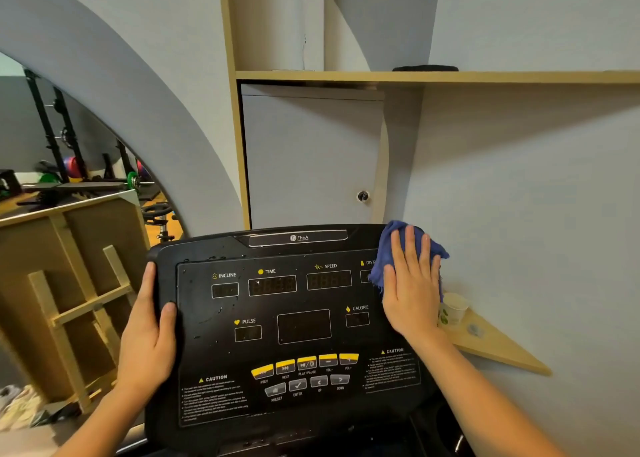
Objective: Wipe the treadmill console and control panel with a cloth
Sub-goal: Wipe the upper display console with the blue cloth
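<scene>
Blue cloth (398, 248) lies flat under my right hand (412, 283), fingers spread, at the console (294, 318) right edge, frame centre-right; my left hand (149, 332) has its grip clamped on the left rim. Droplets remain at left; sweeping outward could topple the paper cup (453, 309) beside it.

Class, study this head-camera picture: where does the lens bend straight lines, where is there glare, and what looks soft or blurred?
Head view: the wide lens bows the wall edge at the left into an arc; soft indoor light leaves a pale sheen on the console top strip; the gym gear far left looks soft; the cloth under the right hand and the left hand are sharp.
</scene>
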Available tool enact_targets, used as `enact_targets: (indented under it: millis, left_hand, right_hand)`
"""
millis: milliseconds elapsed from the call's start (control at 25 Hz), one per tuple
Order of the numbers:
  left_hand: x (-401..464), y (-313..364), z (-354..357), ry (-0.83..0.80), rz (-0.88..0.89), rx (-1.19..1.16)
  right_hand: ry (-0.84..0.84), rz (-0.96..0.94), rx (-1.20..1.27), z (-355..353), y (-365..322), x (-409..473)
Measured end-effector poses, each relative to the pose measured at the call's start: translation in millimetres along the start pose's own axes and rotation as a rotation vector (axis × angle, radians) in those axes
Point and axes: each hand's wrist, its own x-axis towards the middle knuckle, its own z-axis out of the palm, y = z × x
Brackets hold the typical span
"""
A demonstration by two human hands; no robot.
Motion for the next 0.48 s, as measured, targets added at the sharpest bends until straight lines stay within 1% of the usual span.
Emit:
enact_targets:
  millis: [120, 200, 400, 480]
  left_hand:
    - [0, -4, 0, -0.005, 0.003, -0.014]
    - [0, -6, 0, -0.007, 0.018, -0.017]
    - [1, -10, 1, -0.008, 0.027, -0.034]
    - [1, -11, 1, -0.004, 0.027, -0.036]
  right_hand:
    - [0.014, 0.045, -0.021, 2, -21, 17]
    - [0.011, 0.028, -0.014, 4, -32, 22]
    - [-0.002, -0.234, -0.013, 8, -69, 9]
    - [-0.032, -0.31, -0.035, 13, -72, -4]
